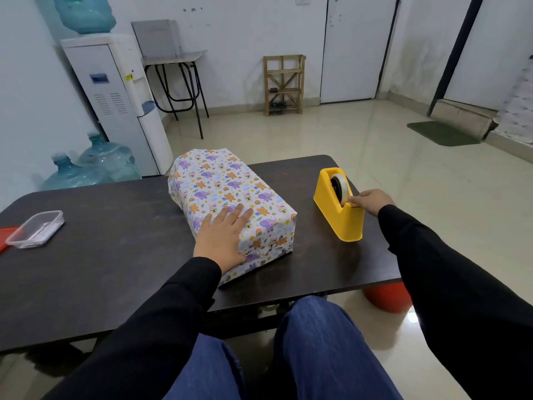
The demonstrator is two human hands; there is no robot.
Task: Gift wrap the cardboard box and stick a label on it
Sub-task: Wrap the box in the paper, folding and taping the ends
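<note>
The box (227,192), covered in white paper printed with elephants, bears and rainbows, lies on the dark table (115,255). My left hand (223,236) presses flat on its near end, fingers straight, thumb down the front side. A yellow tape dispenser (336,207) with a roll of clear tape stands to the right of the box. My right hand (372,202) pinches the tape end at the dispenser's cutter. The paper at the box's far end stands up loosely.
A clear plastic container (36,228) sits at the table's left edge on something red. The dispenser is close to the table's right edge. A water dispenser (115,102) and water bottles (95,166) stand beyond the table on the left. A red object (386,297) is under the right corner.
</note>
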